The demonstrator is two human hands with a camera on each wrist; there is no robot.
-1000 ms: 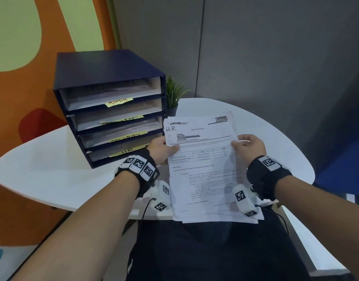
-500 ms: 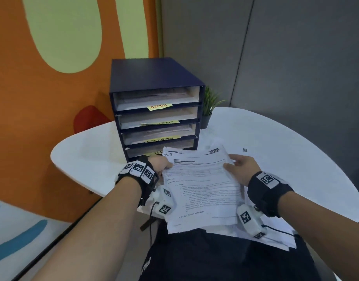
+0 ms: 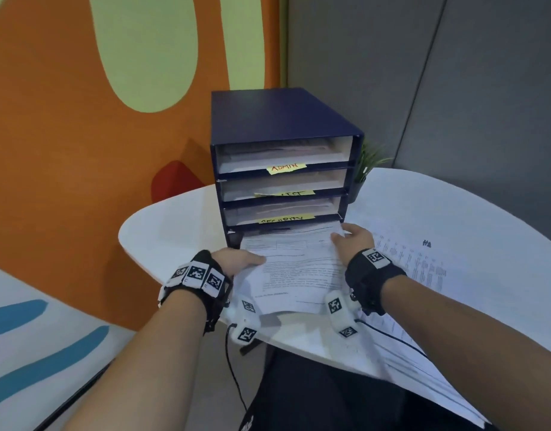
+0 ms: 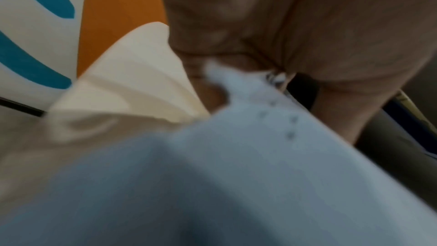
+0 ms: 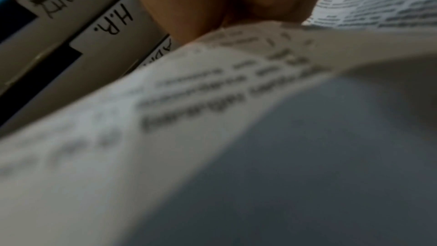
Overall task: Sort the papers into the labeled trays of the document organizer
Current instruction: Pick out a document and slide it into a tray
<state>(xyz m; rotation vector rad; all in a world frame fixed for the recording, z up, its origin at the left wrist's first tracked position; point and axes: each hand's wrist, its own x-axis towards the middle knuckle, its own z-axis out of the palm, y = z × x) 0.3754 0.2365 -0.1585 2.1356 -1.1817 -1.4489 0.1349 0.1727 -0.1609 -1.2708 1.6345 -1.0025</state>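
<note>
A dark blue document organizer (image 3: 283, 119) stands on the white table (image 3: 174, 225), with yellow labels ADMIN (image 3: 287, 168) and SECURITY (image 3: 286, 218) on its trays. A white printed paper (image 3: 293, 269) has its far edge inside the bottom tray. My left hand (image 3: 237, 259) pinches the paper's left edge, thumb on top. On the paper's right edge, near the tray mouth, my right hand (image 3: 352, 241) holds it. In the left wrist view the fingers (image 4: 248, 35) pinch the sheet (image 4: 236, 156). The right wrist view shows the paper (image 5: 212, 119) and an H.R. label (image 5: 113, 20).
More printed papers (image 3: 423, 269) lie spread on the table to the right, reaching over its near edge. A small green plant (image 3: 369, 164) stands behind the organizer's right side. An orange and green wall is at the left, grey panels behind.
Both hands carried the H.R. paper forward and down from in front of me; its far edge now sits in the bottom tray. My view moved closer to the organizer.
</note>
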